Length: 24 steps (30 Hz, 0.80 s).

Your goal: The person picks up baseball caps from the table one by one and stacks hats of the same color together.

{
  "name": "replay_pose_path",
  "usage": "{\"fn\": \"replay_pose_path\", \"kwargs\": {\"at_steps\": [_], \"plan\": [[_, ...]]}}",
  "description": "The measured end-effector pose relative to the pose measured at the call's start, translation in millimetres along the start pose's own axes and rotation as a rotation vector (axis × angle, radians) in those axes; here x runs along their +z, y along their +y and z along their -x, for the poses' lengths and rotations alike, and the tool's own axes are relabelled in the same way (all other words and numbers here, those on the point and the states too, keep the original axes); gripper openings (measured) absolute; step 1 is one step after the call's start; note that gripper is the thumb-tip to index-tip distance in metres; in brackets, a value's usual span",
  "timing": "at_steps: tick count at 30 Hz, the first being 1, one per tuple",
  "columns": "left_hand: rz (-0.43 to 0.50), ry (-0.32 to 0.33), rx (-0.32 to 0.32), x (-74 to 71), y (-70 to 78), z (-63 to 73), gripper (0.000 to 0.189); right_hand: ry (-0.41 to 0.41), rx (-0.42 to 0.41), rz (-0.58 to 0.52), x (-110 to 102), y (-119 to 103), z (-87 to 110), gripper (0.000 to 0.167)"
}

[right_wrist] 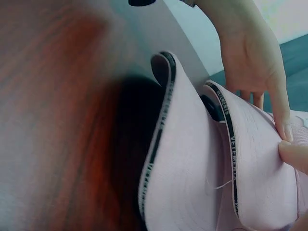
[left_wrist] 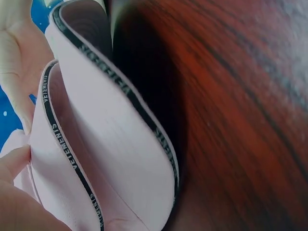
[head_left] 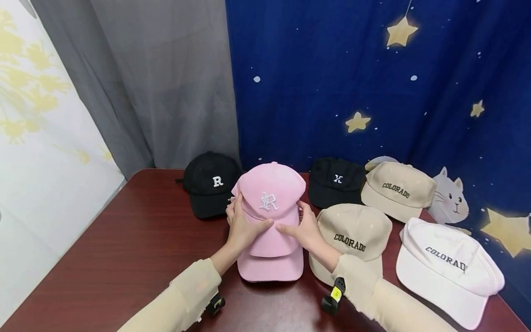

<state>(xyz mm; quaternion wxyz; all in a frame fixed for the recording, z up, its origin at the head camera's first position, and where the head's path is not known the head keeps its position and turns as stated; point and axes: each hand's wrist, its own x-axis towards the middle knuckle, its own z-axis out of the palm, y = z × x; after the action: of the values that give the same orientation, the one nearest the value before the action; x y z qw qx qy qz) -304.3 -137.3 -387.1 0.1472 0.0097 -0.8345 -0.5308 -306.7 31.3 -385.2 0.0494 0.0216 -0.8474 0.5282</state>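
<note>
Two pink baseball caps are stacked at the middle of the table. The upper pink cap [head_left: 274, 182] has a white embroidered R; its brim lies over the brim of the lower pink cap [head_left: 270, 269]. My left hand [head_left: 244, 226] grips the upper cap's left side, thumb on the base of the brim. On the other side my right hand [head_left: 306, 228] holds it the same way, the thumb tips close together below the letter. Both wrist views show the upper brim [left_wrist: 53, 168] and lower brim [right_wrist: 185, 168] with black lettered tape under their edges.
A black R cap [head_left: 211, 184] sits back left and another black cap [head_left: 337, 184] back right. To the right are two beige Colorado caps, one nearer [head_left: 352, 226] and one farther [head_left: 398, 184], and a white Colorado cap [head_left: 450, 272]. Curtains [head_left: 332, 83] hang behind the dark red table [head_left: 166, 258].
</note>
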Motion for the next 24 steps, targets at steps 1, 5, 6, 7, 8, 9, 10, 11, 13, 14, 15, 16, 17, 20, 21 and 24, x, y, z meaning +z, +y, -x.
{"fn": "replay_pose_path", "kwargs": {"at_steps": [1,5,6,7,8,9,10,11,13,14,15,16,17,20,21,24], "plan": [[0.000,-0.002,0.004,0.4,0.4,1.2,0.105,0.003,0.000,-0.002,-0.6,0.4,1.8,0.085],[-0.002,-0.020,0.002,1.7,1.4,6.4,0.105,0.016,-0.010,0.006,-2.5,2.2,9.3,0.085],[-0.002,-0.024,0.000,2.2,1.1,7.8,0.105,0.018,-0.018,0.006,-2.7,3.0,11.1,0.085],[-0.002,-0.027,-0.001,2.7,0.7,9.0,0.105,0.022,-0.023,0.008,-2.7,3.8,12.7,0.085],[0.001,-0.029,0.000,3.1,0.3,10.4,0.105,0.026,-0.025,0.012,-2.4,4.8,14.1,0.085],[0.001,-0.027,0.002,3.5,-0.3,11.6,0.105,0.030,-0.028,0.010,-1.9,5.8,15.5,0.085],[0.000,-0.027,0.002,3.7,-0.9,12.7,0.104,0.033,-0.031,0.011,-1.2,7.0,16.6,0.085],[0.002,-0.025,0.000,3.8,-1.2,13.8,0.104,0.034,-0.032,0.006,-0.4,8.0,17.6,0.085],[0.002,-0.021,-0.005,3.7,-2.0,15.5,0.104,0.033,-0.027,-0.006,1.3,9.5,19.5,0.086],[-0.001,-0.021,-0.010,3.4,-2.2,16.4,0.103,0.028,-0.021,-0.018,2.0,10.4,20.5,0.086],[-0.005,-0.022,-0.016,3.1,-2.5,17.3,0.103,0.026,-0.020,-0.030,2.4,11.1,21.7,0.086],[-0.009,-0.026,-0.024,2.7,-2.7,18.2,0.103,0.022,-0.016,-0.039,2.7,11.5,22.9,0.086],[-0.013,-0.027,-0.027,2.5,-2.8,19.1,0.103,0.020,-0.016,-0.047,2.9,11.8,23.9,0.087],[-0.024,-0.033,-0.038,1.3,-2.0,21.8,0.103,0.016,-0.029,-0.049,2.3,12.1,27.4,0.087],[-0.024,-0.035,-0.044,1.0,-1.7,22.8,0.103,0.016,-0.035,-0.043,2.2,12.2,28.5,0.086],[-0.026,-0.041,-0.064,0.3,-0.8,25.8,0.103,0.008,-0.040,-0.032,2.0,12.9,31.5,0.085]]}}
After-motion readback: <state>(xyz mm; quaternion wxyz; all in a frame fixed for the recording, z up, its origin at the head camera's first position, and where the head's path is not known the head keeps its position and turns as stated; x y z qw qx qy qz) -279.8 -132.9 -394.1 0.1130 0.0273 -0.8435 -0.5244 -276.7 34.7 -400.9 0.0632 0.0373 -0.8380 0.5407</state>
